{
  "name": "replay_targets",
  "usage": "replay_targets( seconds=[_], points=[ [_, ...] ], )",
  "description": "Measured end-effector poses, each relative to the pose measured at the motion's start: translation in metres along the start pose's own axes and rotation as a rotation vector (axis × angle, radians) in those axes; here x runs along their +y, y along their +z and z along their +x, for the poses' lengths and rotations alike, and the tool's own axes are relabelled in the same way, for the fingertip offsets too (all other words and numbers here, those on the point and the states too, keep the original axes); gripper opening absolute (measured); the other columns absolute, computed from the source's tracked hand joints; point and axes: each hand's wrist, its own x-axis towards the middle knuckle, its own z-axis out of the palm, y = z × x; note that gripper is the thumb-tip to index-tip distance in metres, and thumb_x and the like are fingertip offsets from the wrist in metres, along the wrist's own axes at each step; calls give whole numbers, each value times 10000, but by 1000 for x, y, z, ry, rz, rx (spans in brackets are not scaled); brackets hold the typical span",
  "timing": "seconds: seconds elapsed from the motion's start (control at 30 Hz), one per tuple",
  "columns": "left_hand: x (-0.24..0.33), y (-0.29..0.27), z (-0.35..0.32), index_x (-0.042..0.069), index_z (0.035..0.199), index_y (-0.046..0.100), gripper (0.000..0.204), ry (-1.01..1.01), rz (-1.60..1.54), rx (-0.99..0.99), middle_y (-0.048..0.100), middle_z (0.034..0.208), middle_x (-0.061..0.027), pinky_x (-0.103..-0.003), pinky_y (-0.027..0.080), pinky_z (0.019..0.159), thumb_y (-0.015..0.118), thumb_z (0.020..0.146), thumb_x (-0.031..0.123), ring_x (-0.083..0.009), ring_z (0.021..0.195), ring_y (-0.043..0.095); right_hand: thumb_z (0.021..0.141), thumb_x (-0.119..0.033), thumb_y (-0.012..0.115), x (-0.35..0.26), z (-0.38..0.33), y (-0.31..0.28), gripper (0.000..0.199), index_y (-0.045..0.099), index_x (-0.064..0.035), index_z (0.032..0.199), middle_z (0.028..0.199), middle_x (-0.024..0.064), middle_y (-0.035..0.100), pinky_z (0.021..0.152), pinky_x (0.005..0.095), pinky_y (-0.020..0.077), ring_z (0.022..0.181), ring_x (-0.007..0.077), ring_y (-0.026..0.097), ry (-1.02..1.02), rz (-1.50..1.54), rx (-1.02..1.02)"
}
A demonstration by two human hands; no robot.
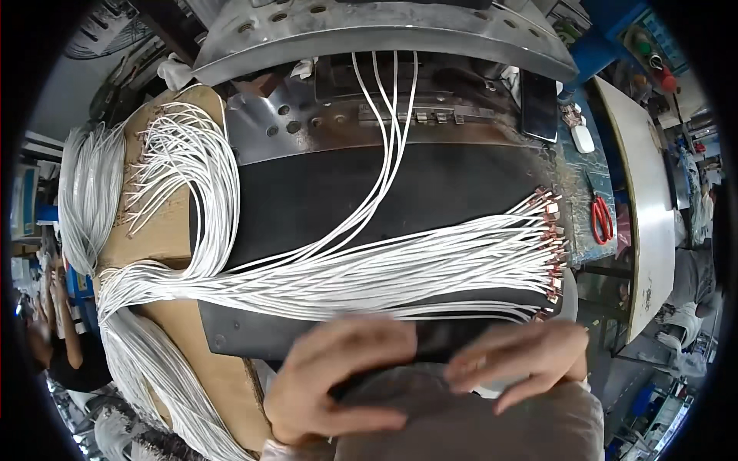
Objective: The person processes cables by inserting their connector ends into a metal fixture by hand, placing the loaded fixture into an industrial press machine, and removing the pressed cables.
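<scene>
Here lie the cables [361, 278], a white fan on the black mat [300, 184], just beyond both hands, long axis running left to right and spreading toward the tipped ends [553, 253]. The right hand [526, 357] sits nearer those ends, the left hand [342, 376] below the middle of the run. Both blur, thumbs apart from loosely bent fingers, nothing visible in either; whether the left touches the nearest strand, I cannot tell

A cable bundle [384, 276] lies across the mat [292, 184], its left part over cardboard [154, 246]. Four strands [396, 138] run back to the metal machine head [384, 40]. Scissors [602, 220] lie right of the mat, a smartphone [540, 107] behind them. The left hand [330, 376] and right hand [530, 357] are before the bundle.
</scene>
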Motion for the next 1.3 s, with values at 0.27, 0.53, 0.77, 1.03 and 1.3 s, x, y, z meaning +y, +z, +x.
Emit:
replay_targets(
  seconds=[0.27,0.53,0.77,1.03,1.3],
  points=[
    [-116,80,-195,-35,1403,511,673,-578,-785,534,580,1365,-167,-394,468,1023,500,1036,529,-272,1229,575,1014,-376,585,152,-80,203,535,497,-39,1420,1387,92,578,1005,401,463,1178,240,608,792,-19,1122],
    [-149,103,-176,9,1528,328,567,-671,-633,1129,412,1527,-116,-398,364,1139,403,1101,375,-232,1373,433,1011,-569,440,189,-67,200,657,462,-110,1481,1496,24,508,1155,432,338,1373,239,467,8,985,1349],
    [-142,94,-168,6,1518,340,554,-624,-608,1105,413,1525,-109,-386,366,1138,430,1095,352,-228,1378,429,1009,-543,462,200,-79,198,649,455,-98,1482,1503,44,493,1165,434,312,1379,246,448,-9,942,1289],
    [-35,30,-120,-7,1232,652,348,-828,-237,-172,737,1010,-92,-327,559,796,657,1001,253,-206,894,714,1011,-176,599,127,-26,170,446,498,-55,1427,1347,87,583,1013,398,454,1215,258,556,267,1188,669],
    [-29,-1,65,-5,1185,657,326,214,876,121,705,1136,-175,-403,559,883,674,860,26,-350,1018,685,784,-297,848,-8,47,-20,638,617,-12,1306,1336,151,597,945,430,477,1178,332,600,-18,-599,332]
  ],
)
